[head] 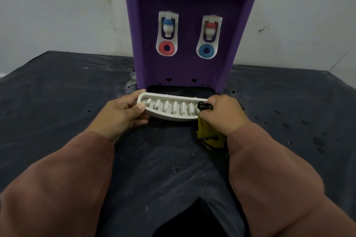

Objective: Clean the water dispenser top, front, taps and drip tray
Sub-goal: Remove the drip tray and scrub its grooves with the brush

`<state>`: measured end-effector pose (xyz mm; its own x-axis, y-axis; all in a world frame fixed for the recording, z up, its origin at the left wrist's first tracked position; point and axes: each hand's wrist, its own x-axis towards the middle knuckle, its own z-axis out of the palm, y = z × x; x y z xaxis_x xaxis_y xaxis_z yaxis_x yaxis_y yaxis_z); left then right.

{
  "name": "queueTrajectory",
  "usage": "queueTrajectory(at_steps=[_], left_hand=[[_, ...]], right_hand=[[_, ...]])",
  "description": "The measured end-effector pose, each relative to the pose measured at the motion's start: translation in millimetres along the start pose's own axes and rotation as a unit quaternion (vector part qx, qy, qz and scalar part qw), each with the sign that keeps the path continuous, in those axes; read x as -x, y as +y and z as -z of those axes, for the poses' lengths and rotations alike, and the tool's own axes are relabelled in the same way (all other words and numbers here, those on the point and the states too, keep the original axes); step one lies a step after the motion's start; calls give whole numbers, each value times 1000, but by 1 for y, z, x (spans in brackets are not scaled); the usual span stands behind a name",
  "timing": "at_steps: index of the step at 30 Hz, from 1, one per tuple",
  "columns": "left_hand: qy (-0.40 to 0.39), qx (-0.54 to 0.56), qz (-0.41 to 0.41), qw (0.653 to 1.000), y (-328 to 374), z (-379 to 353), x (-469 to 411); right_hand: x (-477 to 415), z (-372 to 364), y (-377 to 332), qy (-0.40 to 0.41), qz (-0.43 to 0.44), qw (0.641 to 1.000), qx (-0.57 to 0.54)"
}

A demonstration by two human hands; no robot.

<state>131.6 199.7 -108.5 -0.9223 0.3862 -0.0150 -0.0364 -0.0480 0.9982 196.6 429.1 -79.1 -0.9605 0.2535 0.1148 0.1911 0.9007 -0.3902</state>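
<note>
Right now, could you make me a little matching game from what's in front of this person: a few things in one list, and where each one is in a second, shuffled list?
Things:
1. drip tray
2. yellow cloth
3. tap with the blue cap
4. tap with the red cap

Places:
A. on the right side of the purple dispenser's front
B. bunched in the right hand
C. on the left side of the dispenser's front
D. held at both ends, in front of the dispenser's base, with the left hand on its left end

Pairs: 1-D, 2-B, 3-C, 4-A
</note>
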Motion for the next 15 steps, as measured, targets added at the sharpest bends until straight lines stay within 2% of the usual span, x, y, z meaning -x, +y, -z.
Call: queueTrajectory(at_steps=[5,10,15], left_hand=[[-5,0,3,1000,0,1,0],[-3,-12,0,1000,0,1,0],[-6,-2,6,1000,-2,-1,0]], right_hand=[[-4,2,4,27,-23,999,24],[1,-5,-4,7,5,1000,-17],[-3,3,7,34,-45,998,9]])
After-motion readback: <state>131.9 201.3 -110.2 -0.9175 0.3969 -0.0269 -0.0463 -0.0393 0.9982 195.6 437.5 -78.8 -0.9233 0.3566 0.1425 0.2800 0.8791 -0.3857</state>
